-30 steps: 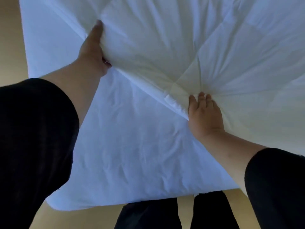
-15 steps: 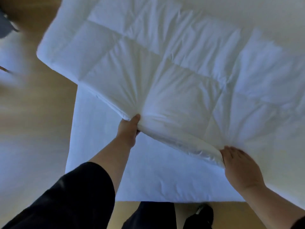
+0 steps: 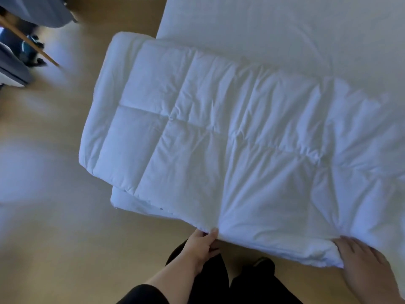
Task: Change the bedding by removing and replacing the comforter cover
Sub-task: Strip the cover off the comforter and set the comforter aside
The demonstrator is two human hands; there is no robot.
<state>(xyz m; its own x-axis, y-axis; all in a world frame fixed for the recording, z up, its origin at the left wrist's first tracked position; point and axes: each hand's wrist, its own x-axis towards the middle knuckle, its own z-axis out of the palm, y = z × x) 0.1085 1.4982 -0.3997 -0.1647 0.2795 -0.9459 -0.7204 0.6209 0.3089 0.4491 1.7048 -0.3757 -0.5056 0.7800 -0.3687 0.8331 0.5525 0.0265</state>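
comforter (image 3: 219, 137) stretches away from my grip, long axis running left-right; left hand (image 3: 200, 246) pinches its near edge, right hand (image 3: 363, 262) clamps the near corner.

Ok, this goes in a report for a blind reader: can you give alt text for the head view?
Two bare hands, left hand and right hand, grip the near edge of a folded white quilted comforter. It overhangs the corner of a white bed above a tan floor.
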